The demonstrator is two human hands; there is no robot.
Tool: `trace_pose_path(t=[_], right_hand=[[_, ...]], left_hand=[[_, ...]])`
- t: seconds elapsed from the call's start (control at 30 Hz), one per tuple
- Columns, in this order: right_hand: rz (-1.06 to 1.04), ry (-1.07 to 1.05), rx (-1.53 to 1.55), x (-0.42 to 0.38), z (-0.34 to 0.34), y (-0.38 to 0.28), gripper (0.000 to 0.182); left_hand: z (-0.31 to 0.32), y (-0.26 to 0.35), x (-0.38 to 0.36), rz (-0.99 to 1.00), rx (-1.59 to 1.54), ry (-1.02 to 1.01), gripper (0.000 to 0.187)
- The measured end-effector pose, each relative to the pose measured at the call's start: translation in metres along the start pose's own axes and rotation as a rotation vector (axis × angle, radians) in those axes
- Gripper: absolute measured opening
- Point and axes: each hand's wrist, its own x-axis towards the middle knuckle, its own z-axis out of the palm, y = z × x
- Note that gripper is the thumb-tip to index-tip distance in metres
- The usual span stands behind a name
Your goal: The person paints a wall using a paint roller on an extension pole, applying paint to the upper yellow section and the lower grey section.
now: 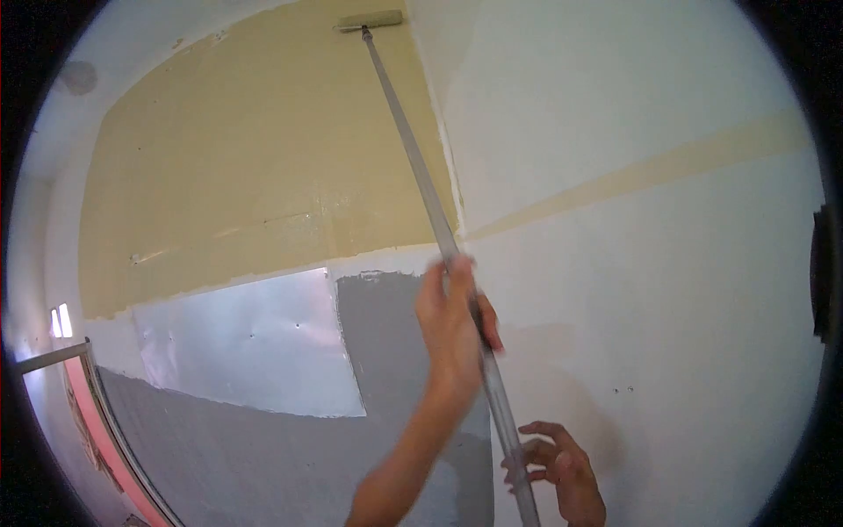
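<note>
A paint roller (371, 19) rests high on the yellow-painted wall, close to the corner. Its long grey extension pole (421, 176) slants down toward me, leaning to the right at the bottom. My left hand (452, 321) is wrapped round the pole at mid-length, slightly blurred. Lower down, my right hand (562, 470) is on the pole from its right side, with a loose hold; its middle fingers curl at the pole and the index finger stands away from it.
Yellow paint (219, 140) covers the upper wall, above a shiny silver sheet (255, 342) and a grey lower area (395, 351). The white side wall (632, 290) carries a yellow stripe (650, 176). A door frame with a pink edge (105, 439) stands at lower left.
</note>
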Motion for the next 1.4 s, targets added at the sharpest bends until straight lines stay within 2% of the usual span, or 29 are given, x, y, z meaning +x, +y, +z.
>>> trace_pose_path(t=[0.03,0.13,0.17,0.23,0.33,0.43,0.53,0.57,0.67,0.73,0.87,0.93,1.1,1.23,1.33,1.4], right_hand=[[0.045,-0.057,-0.053,-0.006,-0.001,-0.003,0.058],[0.272,0.031,-0.454,-0.033,-0.016,0.02,0.057],[0.213,0.087,-0.486,-0.039,-0.008,0.009,0.046],[0.096,0.203,-0.546,-0.051,0.01,-0.015,0.033],[-0.016,0.193,-0.716,-0.039,0.007,-0.013,0.033],[-0.044,0.236,-0.772,-0.026,0.008,-0.019,0.031],[-0.138,0.273,-0.73,-0.008,0.007,-0.025,0.022],[0.013,0.23,-0.532,0.002,0.003,-0.026,0.042],[0.031,0.22,-0.569,0.032,0.004,-0.041,0.05],[-0.031,0.221,-0.554,0.061,0.019,-0.059,0.043],[-0.238,0.074,-0.564,0.138,0.035,-0.095,0.035],[-0.283,0.023,-0.531,0.175,0.056,-0.121,0.021],[-0.302,-0.133,-0.433,0.261,0.096,-0.188,0.014],[-0.3,-0.146,-0.401,0.279,0.126,-0.217,0.015],[-0.352,-0.115,-0.425,0.268,0.134,-0.206,0.017],[-0.322,-0.133,-0.337,0.249,0.13,-0.179,0.026]], left_hand=[[0.001,-0.014,-0.021,-0.041,-0.02,0.008,0.036],[0.015,-0.049,-0.076,-0.156,-0.055,0.013,0.031],[0.017,-0.057,-0.085,-0.204,-0.123,-0.003,0.027],[0.017,-0.067,-0.084,-0.158,-0.109,-0.091,0.027],[0.005,-0.068,-0.069,-0.167,-0.028,-0.181,0.028],[-0.022,-0.063,-0.055,-0.172,0.049,-0.22,0.028],[-0.053,-0.066,-0.058,-0.146,0.117,-0.285,0.027],[-0.063,-0.068,-0.061,-0.132,0.144,-0.311,0.026],[-0.088,-0.073,-0.069,-0.263,0.212,-0.344,0.024],[-0.098,-0.071,-0.071,-0.285,0.267,-0.343,0.025],[-0.115,-0.066,-0.076,-0.324,0.379,-0.362,0.027],[-0.12,-0.063,-0.078,-0.308,0.393,-0.372,0.027],[-0.128,-0.054,-0.091,-0.296,0.43,-0.348,0.027],[-0.144,-0.042,-0.098,-0.275,0.483,-0.295,0.028],[-0.155,-0.036,-0.105,-0.316,0.475,-0.247,0.028],[-0.161,-0.037,-0.113,-0.36,0.473,-0.226,0.028]])
